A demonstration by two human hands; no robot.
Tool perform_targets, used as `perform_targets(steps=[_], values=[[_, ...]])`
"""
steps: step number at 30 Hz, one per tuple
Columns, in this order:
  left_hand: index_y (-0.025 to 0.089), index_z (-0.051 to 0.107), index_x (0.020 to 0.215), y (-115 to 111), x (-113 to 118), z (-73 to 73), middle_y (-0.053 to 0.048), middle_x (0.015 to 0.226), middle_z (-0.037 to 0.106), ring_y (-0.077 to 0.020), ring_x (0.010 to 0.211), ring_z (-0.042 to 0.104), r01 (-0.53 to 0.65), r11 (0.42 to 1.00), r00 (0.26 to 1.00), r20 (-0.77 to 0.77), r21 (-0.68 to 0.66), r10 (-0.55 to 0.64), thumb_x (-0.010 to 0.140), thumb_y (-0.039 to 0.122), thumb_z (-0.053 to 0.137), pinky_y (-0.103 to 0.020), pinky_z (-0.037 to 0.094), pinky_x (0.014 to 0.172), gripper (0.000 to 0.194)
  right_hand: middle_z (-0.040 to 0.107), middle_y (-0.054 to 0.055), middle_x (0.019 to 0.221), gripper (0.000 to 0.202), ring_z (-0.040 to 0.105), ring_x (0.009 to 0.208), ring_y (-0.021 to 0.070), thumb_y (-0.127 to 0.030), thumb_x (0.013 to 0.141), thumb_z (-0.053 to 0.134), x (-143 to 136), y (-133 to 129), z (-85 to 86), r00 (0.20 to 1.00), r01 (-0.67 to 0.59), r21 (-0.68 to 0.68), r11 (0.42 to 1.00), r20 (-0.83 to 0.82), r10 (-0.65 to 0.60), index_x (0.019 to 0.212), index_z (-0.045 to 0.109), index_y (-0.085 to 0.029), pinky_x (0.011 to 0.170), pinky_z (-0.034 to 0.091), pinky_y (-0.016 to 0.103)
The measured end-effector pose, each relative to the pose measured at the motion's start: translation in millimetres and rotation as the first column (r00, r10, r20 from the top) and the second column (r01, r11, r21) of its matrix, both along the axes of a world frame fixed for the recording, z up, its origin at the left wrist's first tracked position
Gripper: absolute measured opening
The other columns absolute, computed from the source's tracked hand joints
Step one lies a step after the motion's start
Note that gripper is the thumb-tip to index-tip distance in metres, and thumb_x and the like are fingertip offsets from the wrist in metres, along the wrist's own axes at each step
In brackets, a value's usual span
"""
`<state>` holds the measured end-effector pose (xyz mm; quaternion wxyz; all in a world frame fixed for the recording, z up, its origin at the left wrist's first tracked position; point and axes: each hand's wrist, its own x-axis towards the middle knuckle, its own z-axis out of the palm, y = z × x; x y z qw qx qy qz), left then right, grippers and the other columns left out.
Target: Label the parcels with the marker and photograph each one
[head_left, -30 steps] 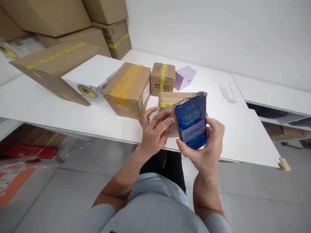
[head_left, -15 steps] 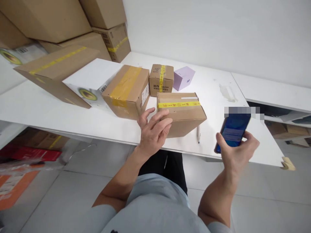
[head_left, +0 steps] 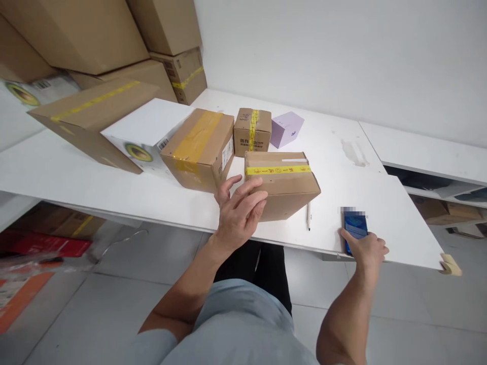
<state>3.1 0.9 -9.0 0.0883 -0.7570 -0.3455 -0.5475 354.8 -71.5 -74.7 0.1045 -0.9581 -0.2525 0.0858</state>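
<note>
My right hand (head_left: 367, 251) grips a smartphone (head_left: 356, 225) low at the table's front edge, thumb along one side and its lit screen facing up. The phone looks to be flat on or just above the white surface. My left hand (head_left: 239, 213) rests its half-curled fingertips against the near left edge of a brown cardboard box (head_left: 283, 197), fingers apart and not wrapped round it. Yellow printed tape runs across the top of that box. Close by its right side lies a white marker pen (head_left: 309, 217).
Behind stand a smaller taped box (head_left: 253, 132) and a lilac box (head_left: 288, 130). To the left are a brown box with wide tape (head_left: 200, 147), a white box (head_left: 146, 129) and stacked cartons (head_left: 76, 35). The white table (head_left: 182, 205) has a padded corner (head_left: 451, 264) at right.
My right hand has lowered the phone from above the table down to its surface, slightly to the left. My left hand stays at the box.
</note>
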Motion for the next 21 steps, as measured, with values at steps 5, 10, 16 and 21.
perform_targets(steps=[5,10,16,21], values=[[0.025,0.058,0.109,-1,-1,-0.4,-0.006,0.121,0.069,-0.0215,0.119,0.061,0.012,1.000,1.000,0.005,-0.029,-0.012,0.091,0.018,0.065,-0.046,0.051,0.105,0.021,0.044,0.032,0.140,0.089,0.037,0.131,0.0521,-0.069,0.067,0.063,2,-1,-4.8,1.000,0.012,0.024,1.000,0.009,-0.013,0.128,0.058,-0.004,0.104,0.038,0.065],[0.023,0.055,0.113,-1,-5,-1.6,-0.008,0.122,0.067,-0.0200,0.119,0.063,0.043,0.999,0.998,0.035,-0.025,-0.042,0.088,0.013,0.066,-0.043,0.053,0.106,0.029,0.052,0.026,0.135,0.084,0.058,0.113,0.0379,-0.066,0.073,0.061,-44,-6,5.7,0.977,-0.179,0.458,0.871,-0.023,0.213,0.136,0.055,-0.010,0.100,0.047,0.056],[0.023,0.053,0.116,-4,-26,-18.4,-0.009,0.128,0.062,-0.0213,0.124,0.061,0.071,0.989,0.964,0.262,-0.126,-0.036,0.087,0.013,0.067,-0.043,0.054,0.101,0.034,0.058,0.019,0.137,0.094,0.068,0.091,0.0231,-0.063,0.075,0.071,-128,10,14.5,0.568,-0.248,0.694,0.676,-0.461,0.682,0.153,0.036,-0.023,0.085,0.058,0.045],[0.024,0.052,0.113,-9,-38,-27.8,-0.009,0.127,0.060,-0.0199,0.123,0.059,0.050,0.987,0.901,0.434,-0.154,0.022,0.089,0.020,0.066,-0.038,0.056,0.094,0.028,0.046,0.013,0.151,0.095,0.066,0.110,0.0237,-0.053,0.077,0.075,-165,40,7.6,0.312,-0.210,0.818,0.536,-0.464,0.829,0.157,0.028,-0.033,0.097,0.056,0.044]])
